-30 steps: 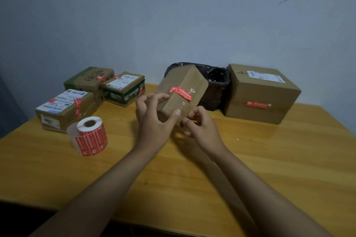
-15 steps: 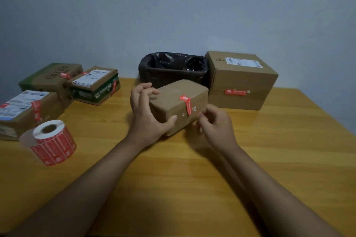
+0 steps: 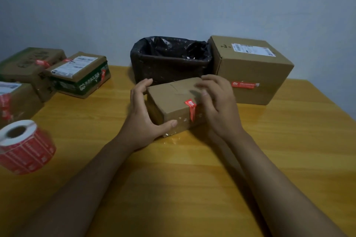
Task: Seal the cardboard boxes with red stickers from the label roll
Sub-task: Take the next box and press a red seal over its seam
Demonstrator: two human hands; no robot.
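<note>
1. You have five cardboard boxes on the desk (image 3: 192, 169): the small box (image 3: 173, 100) between your hands, the large box (image 3: 252, 71) at the back right, and three at the left: a green-printed box (image 3: 81, 77), a brown box (image 3: 28, 65) behind it, and a box (image 3: 17, 102) cut off by the left edge.
2. You have one label roll (image 3: 25, 146), at the near left.
3. You can count five red stickers on boxes, one to a box: the small box's sticker (image 3: 191, 108), the large box's sticker (image 3: 244, 84), and one on each of the three left boxes.
4. There is one black-lined bin (image 3: 169, 59).
5. Two hands are in view: left hand (image 3: 142, 119) and right hand (image 3: 217, 104).
</note>
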